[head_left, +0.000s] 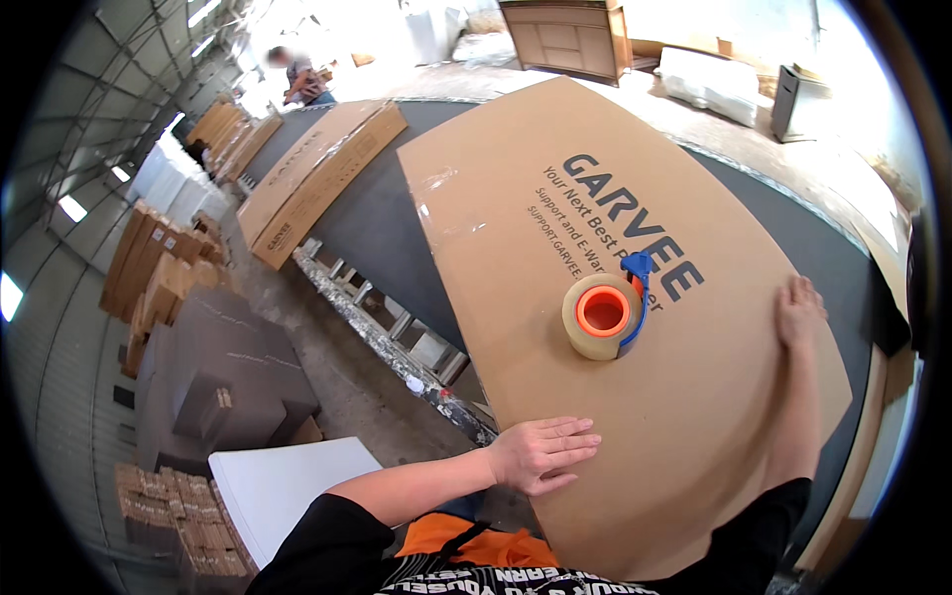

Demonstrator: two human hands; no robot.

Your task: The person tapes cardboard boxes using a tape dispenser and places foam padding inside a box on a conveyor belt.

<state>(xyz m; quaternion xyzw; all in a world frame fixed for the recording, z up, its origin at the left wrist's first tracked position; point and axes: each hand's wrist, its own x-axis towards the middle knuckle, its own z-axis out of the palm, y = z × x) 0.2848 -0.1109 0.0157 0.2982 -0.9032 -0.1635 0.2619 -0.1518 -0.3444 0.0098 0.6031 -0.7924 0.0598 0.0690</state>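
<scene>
Far left: stacks of flat brown cartons (159, 273) stand along the floor, with a grey stack (223, 382) nearer and a white board (288, 486) lying by the person's left elbow.
Long box: a narrow cardboard box (317, 174) lies on the dark work table (382, 233), well apart from the hands.
Other person: someone (297, 79) works far off at the back left; their hands are too small to make out.
Left hand: the left hand (540, 453) lies open, palm down, fingers spread, on the near left edge of the big carton (605, 397).
Big carton: it lies flat on the table and reaches from the person's body far up the picture.
Tape dispenser: a blue-handled tape dispenser (607, 315) with an orange-cored tan roll rests on the carton, between the two hands, touched by neither.
Right hand: the right hand (798, 309) lies open and flat near the carton's right edge, gripping nothing.
</scene>
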